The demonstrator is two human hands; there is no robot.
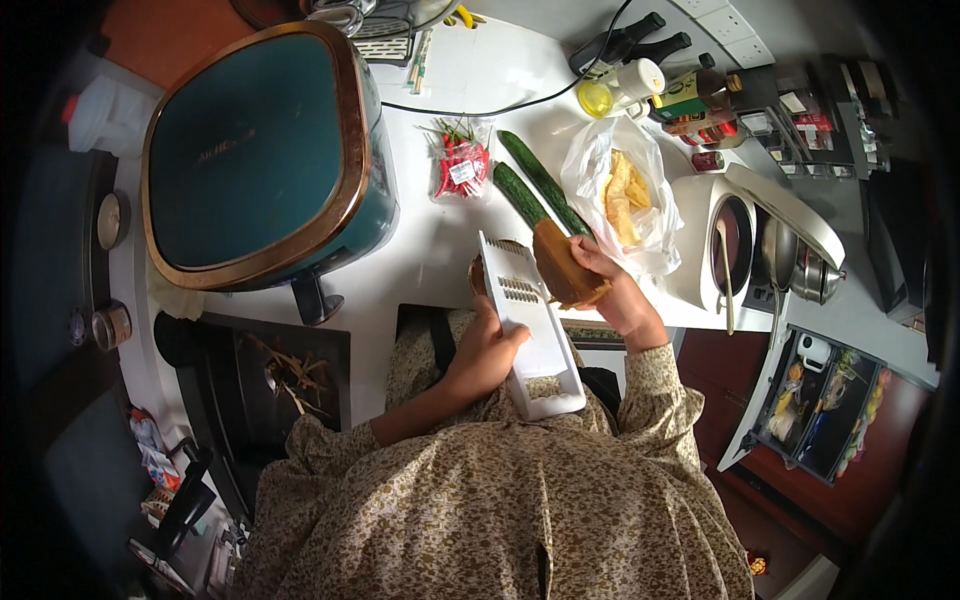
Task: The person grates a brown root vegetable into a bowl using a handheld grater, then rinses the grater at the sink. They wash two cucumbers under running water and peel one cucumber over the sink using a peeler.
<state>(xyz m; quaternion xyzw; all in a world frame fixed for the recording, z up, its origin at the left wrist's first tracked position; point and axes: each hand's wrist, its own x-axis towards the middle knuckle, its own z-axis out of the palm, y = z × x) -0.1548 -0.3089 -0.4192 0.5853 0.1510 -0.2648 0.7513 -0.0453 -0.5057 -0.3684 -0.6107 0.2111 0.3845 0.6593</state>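
Observation:
My left hand point(487, 352) grips a white hand grater point(534, 341) by its lower half, thumb on its face. Its toothed upper end leans over a brown, bowl-like rim point(476, 276), mostly hidden beneath it. In my right hand point(611, 289) is a brown-orange wedge point(564, 259) with a ragged lower edge; what it is made of I cannot tell. It lies just right of the grater's teeth. Beyond it, two green cucumbers point(538, 172) point(517, 193) lie side by side on the white counter point(427, 262). A clear pack of red chillies point(459, 169) is left of them.
A large teal air fryer point(255, 150) fills the left. Peelings lie in the dark sink point(300, 375). At right are a white plastic bag point(585, 165) of yellowish food, a lidded-open rice cooker point(697, 247), bottles point(619, 45) and an open drawer point(817, 405). A black cable point(517, 109) crosses behind.

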